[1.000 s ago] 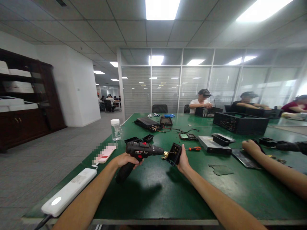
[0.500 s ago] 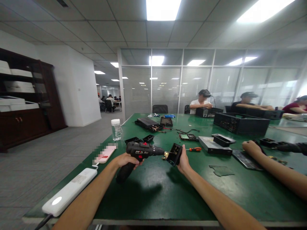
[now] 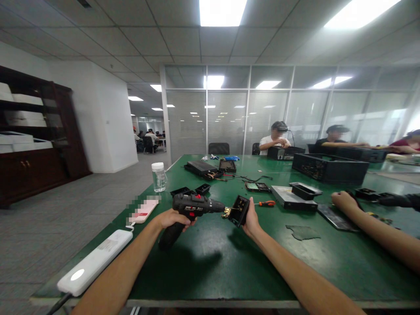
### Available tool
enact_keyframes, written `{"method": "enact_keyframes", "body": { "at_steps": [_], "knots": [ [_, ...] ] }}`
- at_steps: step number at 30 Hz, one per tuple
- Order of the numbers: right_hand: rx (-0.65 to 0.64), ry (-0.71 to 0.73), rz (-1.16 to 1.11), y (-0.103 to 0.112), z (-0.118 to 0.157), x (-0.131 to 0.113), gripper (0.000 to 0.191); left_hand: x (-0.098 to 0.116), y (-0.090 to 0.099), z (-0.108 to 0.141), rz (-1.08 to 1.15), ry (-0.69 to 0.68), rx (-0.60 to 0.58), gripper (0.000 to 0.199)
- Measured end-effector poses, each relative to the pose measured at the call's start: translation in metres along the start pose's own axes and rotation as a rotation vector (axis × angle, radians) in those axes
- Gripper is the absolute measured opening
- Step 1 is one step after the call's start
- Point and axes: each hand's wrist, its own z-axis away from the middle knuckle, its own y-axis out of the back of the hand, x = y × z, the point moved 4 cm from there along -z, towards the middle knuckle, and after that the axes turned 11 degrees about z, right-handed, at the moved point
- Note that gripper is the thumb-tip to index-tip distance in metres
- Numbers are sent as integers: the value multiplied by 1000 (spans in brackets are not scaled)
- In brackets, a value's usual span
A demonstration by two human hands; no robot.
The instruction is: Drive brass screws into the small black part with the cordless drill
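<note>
My left hand point(image 3: 174, 218) is closed round the handle of a black cordless drill point(image 3: 188, 206), which points to the right. The drill's bit reaches into the open side of a small black box point(image 3: 238, 211). Brass-coloured parts and wires point(image 3: 226, 213) hang at the box's left edge. Holding that box up from the right is my right hand point(image 3: 251, 221), its fingers mostly hidden behind it. Just beyond lies an orange-handled screwdriver point(image 3: 267, 204) on the green table point(image 3: 203, 271).
On the left stand a water bottle point(image 3: 159, 177), a pink phone point(image 3: 146, 211) and a white power strip point(image 3: 95, 262). Further off are black casings point(image 3: 201, 168) and a grey metal drive point(image 3: 292, 200). A co-worker's arm point(image 3: 370, 223) reaches in from the right, and people sit opposite.
My hands, the drill and the box stay almost in place. Across the table, the seated people have shifted their arms slightly.
</note>
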Motion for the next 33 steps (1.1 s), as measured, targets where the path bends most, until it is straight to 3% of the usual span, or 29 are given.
{"method": "enact_keyframes", "body": {
  "at_steps": [33],
  "knots": [
    [-27,-9,-34,1,-2,2,48,1,0,0,25,5,-26,30]
  ]
}}
